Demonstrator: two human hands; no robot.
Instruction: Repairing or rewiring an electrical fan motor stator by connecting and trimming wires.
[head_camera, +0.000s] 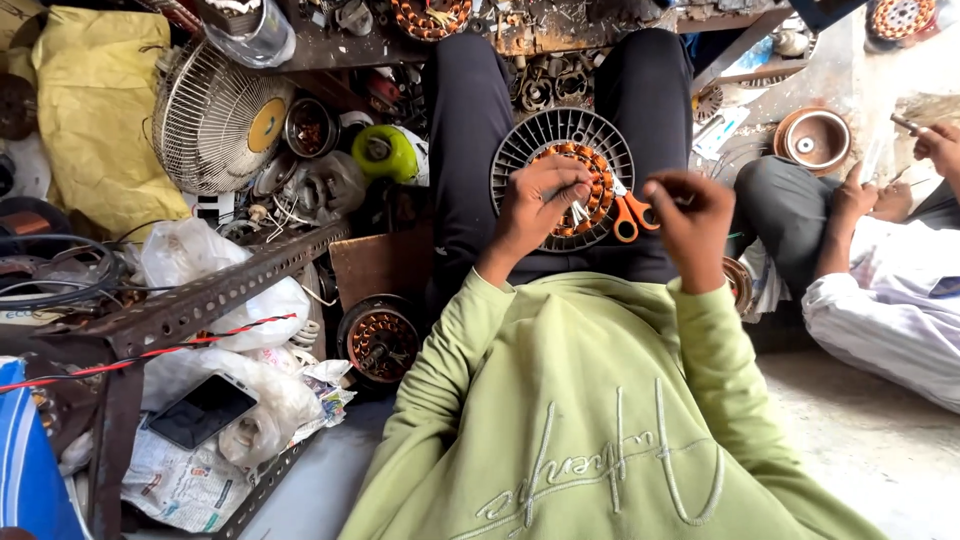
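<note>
Likely fan-repair workshop: fan guard (215, 120), copper-wound stators (380, 343), scattered parts.

At the centre of the frame, a round grey plastic fan grille with a ring of copper-wound motor coils (563, 150) is lying on the person's lap. The left hand (540, 200) is pinching thin white sleeves (579, 211) over the coils, while the right hand (692, 205) is hovering just beside, fingers curled. Orange-handled scissors (630, 213) are resting on the grille between the hands. At the upper left, a round wire fan guard (215, 120) is leaning near a crumpled yellow sack (95, 110). At the right edge, another person's hand (940, 148) is holding a small object.
</note>
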